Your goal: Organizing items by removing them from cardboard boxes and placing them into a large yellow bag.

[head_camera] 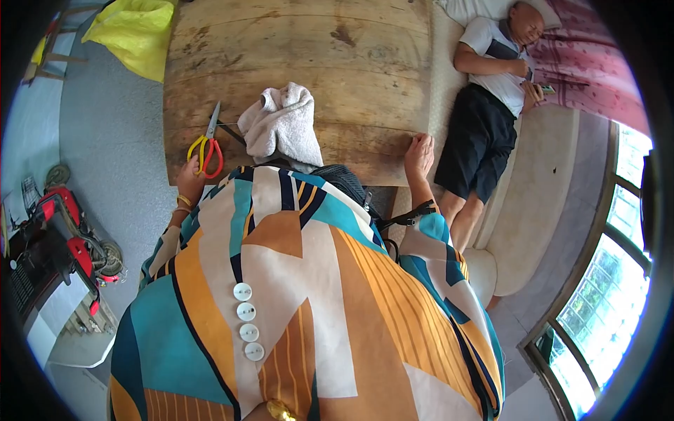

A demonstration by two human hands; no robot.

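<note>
My left hand (190, 178) is at the near left edge of a worn wooden table, its fingers at the yellow handle loop of a pair of scissors (211, 142). The scissors have one yellow and one red handle, and their blades point away from me. To their right, a crumpled pale towel (284, 126) lies near the table's front edge, with a dark strip beside it. My right hand (420, 153) rests at the table's right corner, fingers curled; whether it holds something small cannot be seen. A patterned shirt fills the lower middle.
The wooden table (300, 47) has dark stains. A person (495, 68) lies on a pale sofa (542, 205) at the right, beside a pink curtain (584, 63). A yellow bag (137, 37) stands at the upper left. A red scooter (79, 252) is at the far left.
</note>
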